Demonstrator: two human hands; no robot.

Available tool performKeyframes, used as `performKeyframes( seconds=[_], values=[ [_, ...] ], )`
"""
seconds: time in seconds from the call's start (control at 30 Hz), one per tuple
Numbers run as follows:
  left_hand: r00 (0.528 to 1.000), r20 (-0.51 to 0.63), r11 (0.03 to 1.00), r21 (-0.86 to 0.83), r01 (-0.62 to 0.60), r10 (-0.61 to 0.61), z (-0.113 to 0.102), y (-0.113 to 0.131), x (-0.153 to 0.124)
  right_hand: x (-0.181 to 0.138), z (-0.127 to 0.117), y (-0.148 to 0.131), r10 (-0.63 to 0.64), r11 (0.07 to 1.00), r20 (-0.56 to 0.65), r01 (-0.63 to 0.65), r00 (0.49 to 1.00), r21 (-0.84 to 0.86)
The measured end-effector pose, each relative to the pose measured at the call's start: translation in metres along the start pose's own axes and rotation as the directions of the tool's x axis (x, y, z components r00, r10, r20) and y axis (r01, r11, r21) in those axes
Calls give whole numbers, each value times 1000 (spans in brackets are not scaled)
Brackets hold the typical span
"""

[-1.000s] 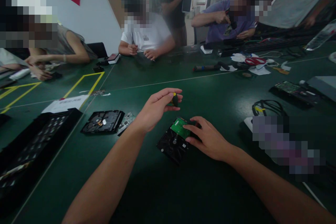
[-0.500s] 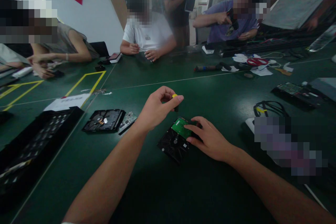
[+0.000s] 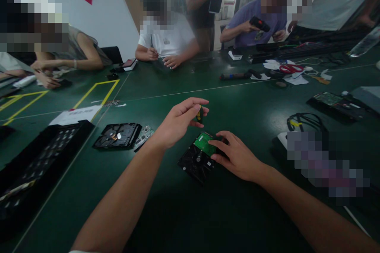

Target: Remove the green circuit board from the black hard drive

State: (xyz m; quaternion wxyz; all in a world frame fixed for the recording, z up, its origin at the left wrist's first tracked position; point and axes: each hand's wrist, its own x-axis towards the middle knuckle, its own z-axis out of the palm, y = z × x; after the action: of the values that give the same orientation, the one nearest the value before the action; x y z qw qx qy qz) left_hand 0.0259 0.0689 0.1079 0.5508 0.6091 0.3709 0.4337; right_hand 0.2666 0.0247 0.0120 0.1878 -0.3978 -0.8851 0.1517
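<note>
A black hard drive (image 3: 196, 162) with a green circuit board (image 3: 205, 144) lies flat on the table, turned at an angle to me. My right hand (image 3: 237, 154) holds it by its right side, fingertips on the board and the edge. Above its far end, my left hand (image 3: 185, 118) grips a short black and yellow screwdriver (image 3: 199, 115) between thumb and fingers. The tool's tip does not show clearly. To the left sit another hard drive (image 3: 117, 136) and a loose circuit board (image 3: 144, 136).
A long black tray (image 3: 74, 132) stands on the left beside a paper sheet (image 3: 75, 114). On the right are a coiled black cable (image 3: 307, 122), a blurred-out item (image 3: 323, 162) and another drive (image 3: 334, 104). Several people sit or stand across the green table (image 3: 237, 221).
My left fingers have opened out and shifted their grip, and the screwdriver has turned in them. My right hand and the hard drive have stayed put.
</note>
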Motion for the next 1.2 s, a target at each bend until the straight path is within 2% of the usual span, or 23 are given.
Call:
performKeyframes(
  seconds=[0.1, 0.27, 0.37, 0.63, 0.8, 1.03, 1.13, 1.2],
  values=[
    [1000, -7, 1000, -8, -8, 8, 1, -1, 0, 0, -1, -1, -3, 1000, -2, 3, 1000, 7],
    [991, -121, 994, 96, -44, 55, 3, -4, 2, 1, -3, -2, 13, 1000, 26, -13, 1000, 0],
    [983, -173, 994, 99, -36, 53, 4, -5, 2, 1, -4, -2, 17, 1000, 35, -17, 999, -9],
    [993, -93, 996, 59, -73, 78, 2, -7, 4, 1, -2, -1, 9, 1000, 35, -9, 999, -8],
    [998, -62, 997, -73, -15, 11, 0, -6, 4, 0, 0, 0, 3, 1000, 5, -3, 1000, 3],
    [977, -201, 981, 191, -28, 67, 0, -7, 4, 0, -2, -1, 18, 1000, 23, -19, 1000, 5],
    [978, -195, 975, 220, -26, 70, 0, -6, 3, 0, -2, -1, 18, 1000, 21, -18, 1000, 8],
    [986, -154, 984, 176, -32, 60, 0, -4, 3, 0, -2, -1, 19, 1000, 26, -19, 999, 3]
  ],
)
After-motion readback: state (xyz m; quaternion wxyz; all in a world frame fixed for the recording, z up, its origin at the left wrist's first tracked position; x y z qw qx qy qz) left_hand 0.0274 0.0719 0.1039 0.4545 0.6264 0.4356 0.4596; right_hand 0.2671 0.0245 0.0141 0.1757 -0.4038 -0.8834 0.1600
